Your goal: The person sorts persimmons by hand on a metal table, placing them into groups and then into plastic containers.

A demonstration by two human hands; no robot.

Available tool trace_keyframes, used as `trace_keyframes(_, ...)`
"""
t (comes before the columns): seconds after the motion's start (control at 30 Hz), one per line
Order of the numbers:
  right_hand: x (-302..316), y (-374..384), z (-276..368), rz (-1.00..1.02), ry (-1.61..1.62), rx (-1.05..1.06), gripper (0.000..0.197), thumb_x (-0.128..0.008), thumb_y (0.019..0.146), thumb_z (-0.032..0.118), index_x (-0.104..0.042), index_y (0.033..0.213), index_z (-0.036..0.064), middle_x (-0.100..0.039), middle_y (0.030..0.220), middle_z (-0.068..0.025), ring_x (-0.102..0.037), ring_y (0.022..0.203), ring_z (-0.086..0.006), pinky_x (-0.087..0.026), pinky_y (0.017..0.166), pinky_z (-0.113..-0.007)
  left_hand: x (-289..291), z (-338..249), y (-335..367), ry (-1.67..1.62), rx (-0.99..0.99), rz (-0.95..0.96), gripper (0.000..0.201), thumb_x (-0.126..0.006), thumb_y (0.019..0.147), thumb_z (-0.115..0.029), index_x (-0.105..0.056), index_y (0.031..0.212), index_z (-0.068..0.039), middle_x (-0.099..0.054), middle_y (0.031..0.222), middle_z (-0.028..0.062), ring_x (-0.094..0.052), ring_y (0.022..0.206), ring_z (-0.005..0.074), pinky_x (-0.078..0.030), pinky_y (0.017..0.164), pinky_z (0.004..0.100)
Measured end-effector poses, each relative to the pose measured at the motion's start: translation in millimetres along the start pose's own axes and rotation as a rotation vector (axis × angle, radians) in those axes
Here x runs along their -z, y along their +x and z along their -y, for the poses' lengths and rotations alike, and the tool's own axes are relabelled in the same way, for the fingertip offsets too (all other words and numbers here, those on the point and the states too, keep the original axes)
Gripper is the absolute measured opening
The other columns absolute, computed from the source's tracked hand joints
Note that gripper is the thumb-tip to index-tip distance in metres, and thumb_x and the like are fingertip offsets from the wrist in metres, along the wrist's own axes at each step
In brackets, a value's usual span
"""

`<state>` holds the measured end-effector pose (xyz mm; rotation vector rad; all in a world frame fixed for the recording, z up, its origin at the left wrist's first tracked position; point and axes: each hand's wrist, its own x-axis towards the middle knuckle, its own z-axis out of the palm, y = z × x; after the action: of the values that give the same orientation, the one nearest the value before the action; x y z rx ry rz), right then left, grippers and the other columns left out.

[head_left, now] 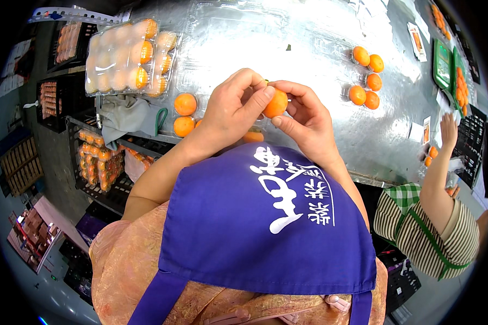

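Observation:
Over the near edge of the metal table, both my hands are on one mandarin. My right hand grips the fruit from the right between thumb and fingers. At its top, by a small greenish stem end, the thumb and forefinger of my left hand pinch against it. Just beyond my left wrist lie loose mandarins. Another mandarin sits below my hands, partly hidden by my purple apron. Several more mandarins stand in a clear tray on the right.
Clear packs of mandarins are stacked at the far left, with a grey cloth below them. Black crates with packed fruit stand left of the table. To the right, a co-worker's arm reaches towards a green scale-like device.

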<state>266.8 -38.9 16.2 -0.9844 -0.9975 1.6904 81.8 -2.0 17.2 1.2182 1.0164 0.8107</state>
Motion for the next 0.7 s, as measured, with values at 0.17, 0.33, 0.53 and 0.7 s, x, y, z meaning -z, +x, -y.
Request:
trace_keyframes(0.17, 0, 1, 3, 0.01, 0.06, -0.031, 0.049, -0.065, 0.088, -0.01, -0.049, 0.133, -0.0014, -0.054, 0.135, -0.0129, -0.056, 0.125, -0.0232, -0.049, 0.106, -0.036, 0, -5, 0, -0.033, 0.019, -0.001, 0.017, -0.059, 0.101, -0.018, -0.056, 0.101, -0.001, -0.062, 0.091, 0.0055, -0.064, 0.075, 0.0102, -0.053, 0.065, 0.0244)
trace_keyframes(0.33, 1, 3, 1, -0.04, -0.003, 0.07, 0.048, -0.067, 0.088, -0.009, -0.049, 0.132, -0.0008, -0.051, 0.132, -0.011, -0.056, 0.123, -0.0214, -0.049, 0.105, -0.035, -1, -10, 0, 0.0, -0.071, 0.075, 0.032, -0.061, 0.1, -0.013, -0.052, 0.129, -0.002, -0.059, 0.117, 0.0086, -0.063, 0.097, 0.0128, -0.054, 0.082, 0.0262)
trace_keyframes(0.53, 7, 7, 3, -0.08, 0.0, 0.123, 0.054, -0.069, 0.087, -0.008, -0.046, 0.135, 0.0008, -0.048, 0.13, -0.0089, -0.053, 0.121, -0.0186, -0.049, 0.106, -0.037, -1, -15, 7, -0.056, -0.052, 0.23, 0.05, -0.07, 0.091, -0.001, -0.047, 0.135, -0.001, -0.054, 0.125, 0.0082, -0.061, 0.113, 0.0174, -0.052, 0.095, 0.0294)
trace_keyframes(0.7, 9, 7, 12, -0.125, -0.055, 0.177, 0.051, -0.068, 0.088, -0.005, -0.048, 0.134, 0.0004, -0.05, 0.128, -0.0086, -0.053, 0.119, -0.0176, -0.05, 0.102, -0.034, 0, -25, 27, -0.208, -0.125, 0.19, 0.043, -0.067, 0.092, -0.005, -0.048, 0.131, -0.004, -0.063, 0.11, 0.007, -0.064, 0.1, 0.0107, -0.053, 0.085, 0.0261)
